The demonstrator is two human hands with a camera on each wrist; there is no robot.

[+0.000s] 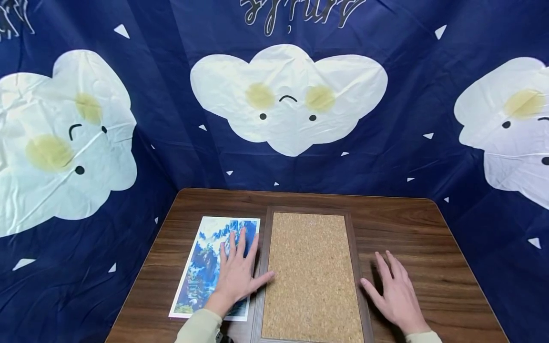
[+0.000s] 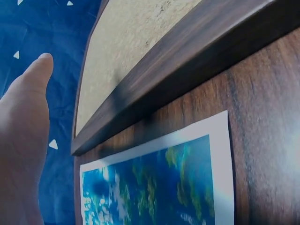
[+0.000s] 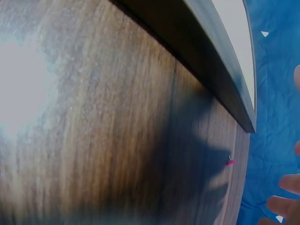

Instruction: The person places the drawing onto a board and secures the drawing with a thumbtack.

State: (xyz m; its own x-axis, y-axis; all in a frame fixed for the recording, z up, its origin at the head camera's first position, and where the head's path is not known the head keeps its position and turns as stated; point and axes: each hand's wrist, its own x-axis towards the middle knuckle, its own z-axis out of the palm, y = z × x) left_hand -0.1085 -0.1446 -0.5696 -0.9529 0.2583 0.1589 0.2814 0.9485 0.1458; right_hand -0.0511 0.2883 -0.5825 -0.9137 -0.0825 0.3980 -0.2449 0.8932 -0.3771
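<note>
A framed cork board [image 1: 312, 271] lies flat on the table, its brown wooden frame [image 2: 154, 70] thick at the edge. Left of it is a white-bordered print [image 1: 201, 267] of blue mountains and greenery. My left hand [image 1: 238, 274] is spread over the print, thumb reaching across the frame's left side. In the left wrist view that thumb [image 2: 30, 98] stands apart from the board. My right hand [image 1: 396, 295] hovers beside the frame's right side, fingers extended and holding nothing. A pink push pin [image 3: 230, 162] lies on the wood past its shadow in the right wrist view.
The brown wood-grain table [image 1: 399, 224] has rounded far corners. Dark blue cloth [image 1: 163, 95] with white clouds and small triangles hangs round its back and both sides. A dark band circles my left wrist near the cream sleeve [image 1: 199, 327].
</note>
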